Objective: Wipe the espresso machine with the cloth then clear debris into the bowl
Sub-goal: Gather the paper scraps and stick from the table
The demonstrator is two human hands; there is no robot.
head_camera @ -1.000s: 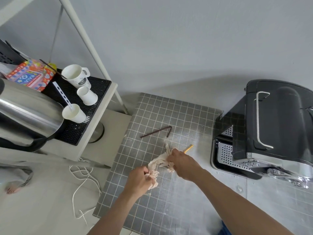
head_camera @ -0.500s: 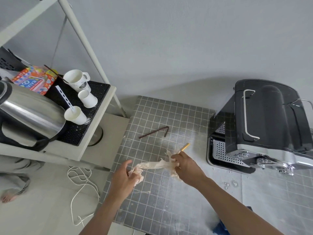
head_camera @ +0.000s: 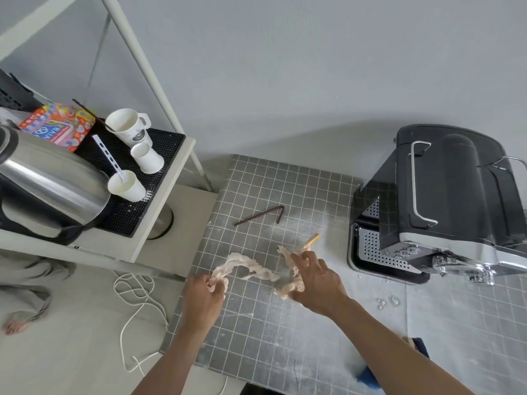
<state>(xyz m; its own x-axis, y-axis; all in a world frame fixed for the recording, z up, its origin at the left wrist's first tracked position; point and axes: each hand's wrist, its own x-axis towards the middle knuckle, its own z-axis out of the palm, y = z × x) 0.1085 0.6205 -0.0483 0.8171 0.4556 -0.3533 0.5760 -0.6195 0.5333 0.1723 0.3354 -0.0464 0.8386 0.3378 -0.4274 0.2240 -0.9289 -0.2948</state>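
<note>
Gridded mat (head_camera: pixel 285 337); cloth (head_camera: pixel 251 266) mid-surface; espresso machine (head_camera: pixel 450 195) right.

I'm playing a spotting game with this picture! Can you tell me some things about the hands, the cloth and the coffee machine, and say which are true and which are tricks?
1. Both hands hold the cloth. True: the left hand pinches one end and the right hand grips the other.
2. The cloth is touching the espresso machine. False: it is apart from it, over the grid mat.
3. A bent dark stick lies on the mat. True.
4. The white cups stand on the grid mat. False: they stand on the black mat on the shelf to the left.
</note>
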